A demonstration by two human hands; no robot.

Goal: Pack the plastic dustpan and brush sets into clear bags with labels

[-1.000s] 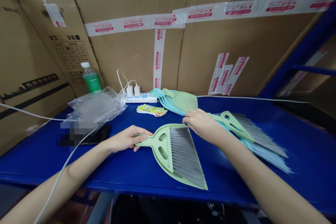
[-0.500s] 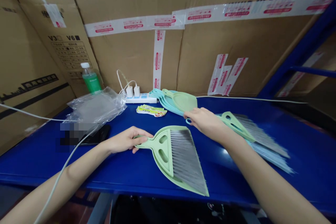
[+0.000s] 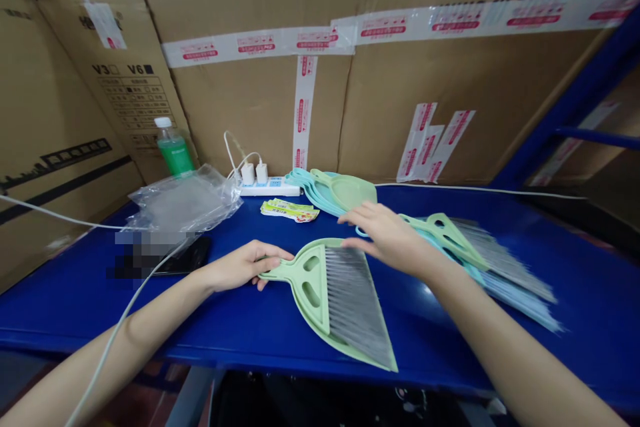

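Observation:
A green dustpan (image 3: 310,290) with a grey-bristled brush (image 3: 353,300) nested in it lies on the blue table (image 3: 575,280). My left hand (image 3: 240,267) is closed round its handle at the left end. My right hand (image 3: 387,233) hovers just above the pan's far edge, fingers stretched out and holding nothing. Right of that hand lies a pile of green and blue brushes (image 3: 480,253). A stack of green and blue dustpans (image 3: 335,190) sits behind.
Clear plastic bags (image 3: 183,203) and a dark phone (image 3: 183,257) lie at the left. A green bottle (image 3: 173,150), a power strip (image 3: 265,185) with chargers and printed labels (image 3: 289,210) stand near the cardboard boxes (image 3: 400,80) at the back. A white cable (image 3: 107,340) crosses my left arm.
My right hand has left the brush pile and drawn back a little toward the dustpan, fingers now spread. The left hand keeps its hold on the handle.

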